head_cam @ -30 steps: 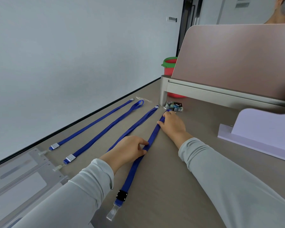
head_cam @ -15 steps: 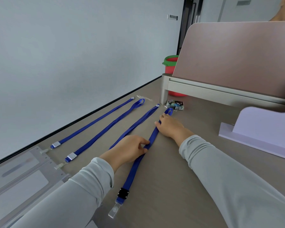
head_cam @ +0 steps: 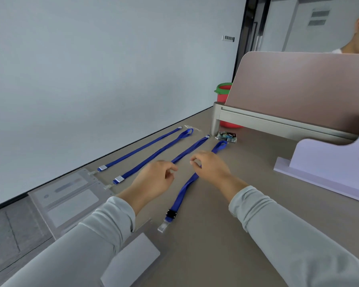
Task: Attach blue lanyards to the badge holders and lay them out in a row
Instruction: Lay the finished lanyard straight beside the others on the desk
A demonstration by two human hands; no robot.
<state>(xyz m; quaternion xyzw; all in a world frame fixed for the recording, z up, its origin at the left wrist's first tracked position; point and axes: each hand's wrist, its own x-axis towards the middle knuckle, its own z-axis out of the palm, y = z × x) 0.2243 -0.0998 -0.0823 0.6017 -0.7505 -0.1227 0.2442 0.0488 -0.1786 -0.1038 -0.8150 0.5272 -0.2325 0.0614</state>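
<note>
Fourth lanyard (head_cam: 185, 189) is down on the surface (head_cam: 205, 245), rightmost of the row, just beside the other three lanyards (head_cam: 145, 147). A second ago you had both hands on it, smoothing. Now left hand (head_cam: 153, 181) and right hand (head_cam: 210, 168) are lifted clear, fingers loosely curled, holding nothing. My read: this strap is laid.

Long axis runs near-to-far, roughly parallel to its neighbours, with a slight bend mid-length. Loop end (head_cam: 221, 144) points away, toward the divider post (head_cam: 216, 117). Black clip (head_cam: 171, 214) and clear tab (head_cam: 162, 227) point back at you. Can't tell whether that tab is on the nearest badge holder (head_cam: 133, 259) yet, so check it.
</note>
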